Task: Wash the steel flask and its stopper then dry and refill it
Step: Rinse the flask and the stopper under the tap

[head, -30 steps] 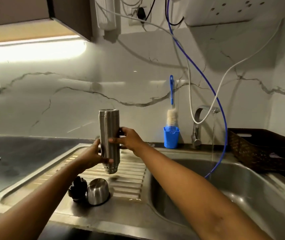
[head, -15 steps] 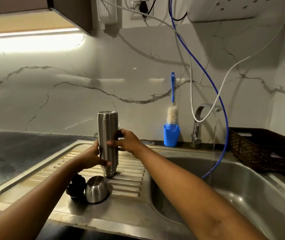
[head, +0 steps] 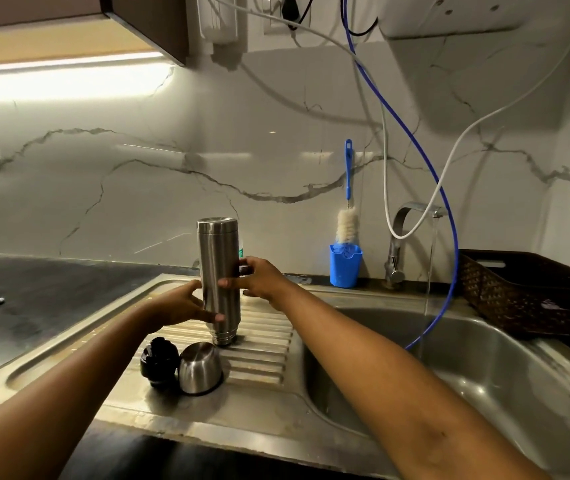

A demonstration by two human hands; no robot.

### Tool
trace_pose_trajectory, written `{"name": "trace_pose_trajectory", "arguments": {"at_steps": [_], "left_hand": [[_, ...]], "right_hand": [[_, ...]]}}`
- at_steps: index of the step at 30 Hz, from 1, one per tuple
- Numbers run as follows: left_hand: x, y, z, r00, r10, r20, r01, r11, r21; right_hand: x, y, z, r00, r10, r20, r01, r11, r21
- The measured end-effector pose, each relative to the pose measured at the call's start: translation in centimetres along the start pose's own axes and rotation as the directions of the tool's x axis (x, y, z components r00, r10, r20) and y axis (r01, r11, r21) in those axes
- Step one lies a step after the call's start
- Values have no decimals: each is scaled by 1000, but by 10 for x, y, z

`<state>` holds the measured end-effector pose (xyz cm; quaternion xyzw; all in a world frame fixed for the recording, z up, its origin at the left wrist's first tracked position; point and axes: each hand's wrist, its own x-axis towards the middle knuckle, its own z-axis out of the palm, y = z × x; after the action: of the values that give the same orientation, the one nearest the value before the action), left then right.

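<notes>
The steel flask [head: 217, 251] stands upside down in the middle of the frame, its narrow threaded mouth set on the ribbed drainboard [head: 266, 355] of the sink, its flat base uppermost; it looks close to upright. Both hands clasp it; the left hand [head: 176, 304] grips the lower body from the left, thumb laid across the front just above the shoulder; the right hand [head: 263, 277] grips the middle from the right, thumb on the front and fingers wrapped behind.

Below the flask, toward the lower centre of the frame, the black stopper [head: 158, 363] and the steel cup [head: 200, 368] sit side by side on the drainboard, touching or nearly so; the cup is rim down.

To the right lies the sink basin [head: 484, 382]; the tap [head: 405, 220] above it runs a thin stream of water [head: 430, 271] into the basin. A blue hose [head: 446, 209] and a white hose [head: 385, 188] hang down the marble wall near the tap; the blue one ends in the basin. A blue holder [head: 345, 268] stands against the wall left of the tap with a bottle brush [head: 347, 223] upright in it. A dark woven basket [head: 526, 296] sits at the right edge; the dark desk [head: 34, 289] fills the left.
</notes>
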<state>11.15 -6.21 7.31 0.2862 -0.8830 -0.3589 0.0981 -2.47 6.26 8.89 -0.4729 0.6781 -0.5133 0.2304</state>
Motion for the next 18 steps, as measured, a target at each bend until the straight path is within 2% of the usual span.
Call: {"name": "trace_pose_trajectory", "arguments": {"at_steps": [3, 5, 6, 8, 11, 12, 15, 18], "left_hand": [[-24, -6, -12, 998, -9, -65, 6, 999, -53], [-44, -13, -18, 993, 21, -119, -29, 997, -72], [-55, -17, -19, 990, 47, -136, -58, 996, -72], [-74, -23, -21, 989, 103, -110, -107, 994, -36], [-92, -30, -20, 992, 119, 27, -122, 961, 247], [-94, -33, -19, 993, 104, 55, -116, 936, 331], [-95, -38, -13, 996, 80, 50, -94, 906, 412], [-92, -34, -3, 991, 132, 2, -107, 795, 597]], "right_hand": [[-14, 0, 2, 966, 34, -255, -44, 998, -33], [-32, 4, 8, 924, -14, -381, -15, 997, -73], [-44, 6, 12, 927, -50, -371, 10, 994, -110], [-68, 11, 21, 973, -87, -214, 44, 979, -199], [-89, 22, 39, 995, 2, 95, 31, 938, -346], [-92, 25, 43, 990, 42, 131, 9, 931, -365], [-95, 34, 55, 986, 85, 143, -32, 939, -343], [-96, 37, 64, 992, 78, 100, -47, 960, -277]]}}
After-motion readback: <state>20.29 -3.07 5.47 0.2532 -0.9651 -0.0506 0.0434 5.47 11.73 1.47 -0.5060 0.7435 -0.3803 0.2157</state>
